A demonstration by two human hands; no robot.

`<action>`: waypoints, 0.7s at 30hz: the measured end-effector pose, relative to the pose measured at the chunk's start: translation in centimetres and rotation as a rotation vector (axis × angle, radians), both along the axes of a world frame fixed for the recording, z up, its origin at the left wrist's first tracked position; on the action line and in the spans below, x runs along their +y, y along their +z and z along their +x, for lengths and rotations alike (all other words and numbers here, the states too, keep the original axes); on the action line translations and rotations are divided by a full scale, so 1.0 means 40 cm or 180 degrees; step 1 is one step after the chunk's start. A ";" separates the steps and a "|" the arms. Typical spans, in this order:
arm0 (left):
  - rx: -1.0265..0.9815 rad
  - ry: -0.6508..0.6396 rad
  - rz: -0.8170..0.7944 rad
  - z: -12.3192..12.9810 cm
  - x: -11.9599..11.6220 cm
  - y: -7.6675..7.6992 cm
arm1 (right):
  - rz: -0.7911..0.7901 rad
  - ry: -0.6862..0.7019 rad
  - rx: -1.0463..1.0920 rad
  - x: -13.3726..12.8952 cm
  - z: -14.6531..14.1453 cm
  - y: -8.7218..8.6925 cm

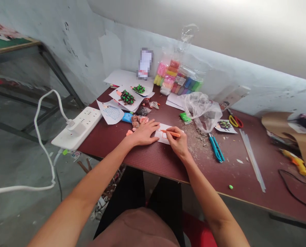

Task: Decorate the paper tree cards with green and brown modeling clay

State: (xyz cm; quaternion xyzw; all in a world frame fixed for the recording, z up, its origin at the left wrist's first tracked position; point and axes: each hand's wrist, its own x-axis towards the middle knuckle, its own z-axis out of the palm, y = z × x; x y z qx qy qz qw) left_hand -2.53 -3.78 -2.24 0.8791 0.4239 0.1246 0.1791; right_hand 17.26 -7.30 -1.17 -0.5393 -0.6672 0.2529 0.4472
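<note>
A small white sheet of paper (163,138) lies near the table's front edge, with orange lines drawn on it. My right hand (178,143) grips an orange marker (171,133), its tip at the drawn lines. Flat beside it, my left hand (145,132) rests with fingers spread on the sheet's left edge. Just beyond that hand lie packs of brown clay (135,120) and a blue pack (127,117). An orange clay lump (129,132) sits by my left wrist.
Hedgehog pictures (127,97) and a blue line drawing (112,113) lie back left. Bagged coloured clay (177,80) stands against the wall. Rightward are a teal utility knife (216,148), scissors (235,121), glue sticks (252,159) and a yellow glue gun (298,164). A power strip (78,127) overhangs the left edge.
</note>
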 end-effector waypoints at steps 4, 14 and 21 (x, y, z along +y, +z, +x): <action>0.0005 -0.0001 -0.0025 0.000 0.000 0.002 | -0.0023 0.0009 0.0083 -0.005 0.000 0.005; 0.0006 -0.0034 -0.0096 -0.005 0.003 0.001 | -0.0117 -0.0077 -0.0001 -0.020 0.018 0.004; -0.0006 -0.0043 -0.0071 -0.005 0.004 0.002 | -0.0181 0.0115 -0.0010 -0.025 0.019 -0.007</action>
